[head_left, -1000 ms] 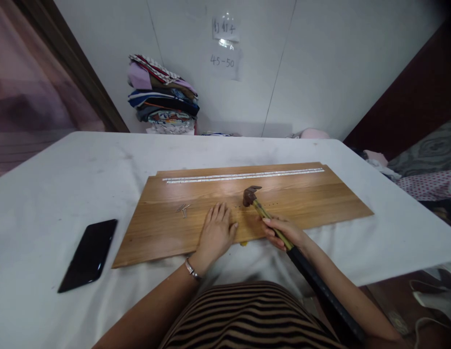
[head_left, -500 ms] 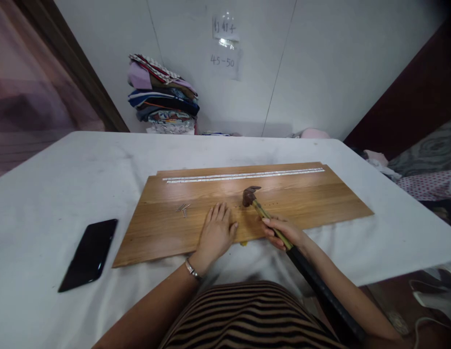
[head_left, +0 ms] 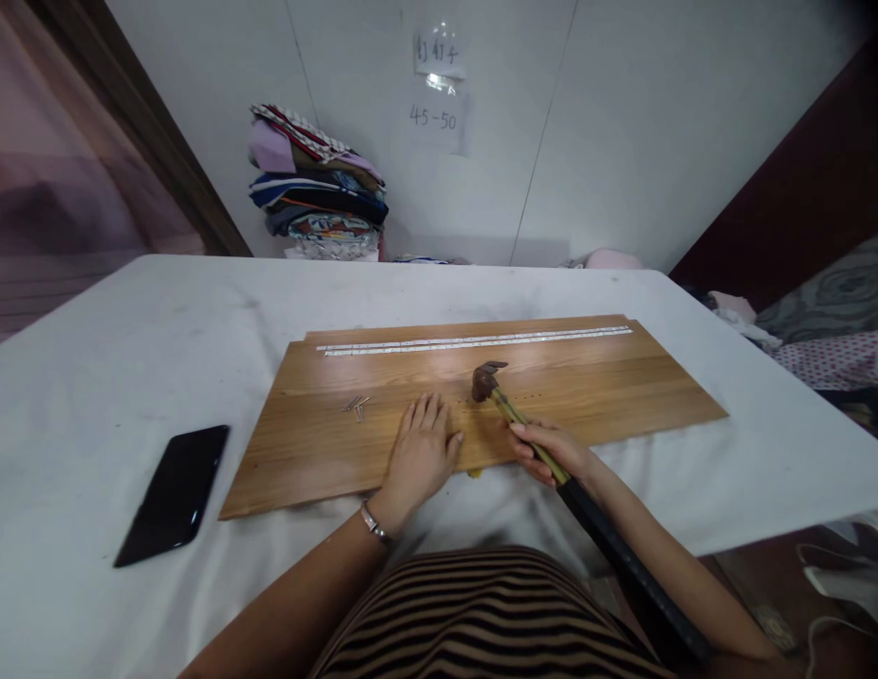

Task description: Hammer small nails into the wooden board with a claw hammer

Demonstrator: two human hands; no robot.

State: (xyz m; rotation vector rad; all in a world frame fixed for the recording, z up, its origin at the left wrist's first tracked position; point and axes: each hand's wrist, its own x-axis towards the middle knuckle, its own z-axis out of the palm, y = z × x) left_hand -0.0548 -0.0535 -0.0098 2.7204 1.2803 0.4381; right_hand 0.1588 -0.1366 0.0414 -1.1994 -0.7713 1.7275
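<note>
My left hand point(head_left: 422, 443) lies flat on the wooden board point(head_left: 318, 443), its fingers stretched toward the far edge. In my right hand point(head_left: 548, 450) is a claw hammer point(head_left: 509, 410), gripped on its yellowish shaft above the long black handle grip. The rusty hammer head is over the middle of the board, just right of my left fingers; I cannot tell whether it touches the wood. Several loose nails point(head_left: 357, 406) lie on the board left of my left hand. A row of small dark dots point(head_left: 530, 397) runs along the wood right of the hammer head.
Two white measuring strips point(head_left: 473, 340) run along the board's far side. A black phone point(head_left: 173, 495) rests on the white-covered table point(head_left: 219, 297) at the left. Folded clothes point(head_left: 318, 189) are stacked behind the table, against the wall with paper notes point(head_left: 439, 118).
</note>
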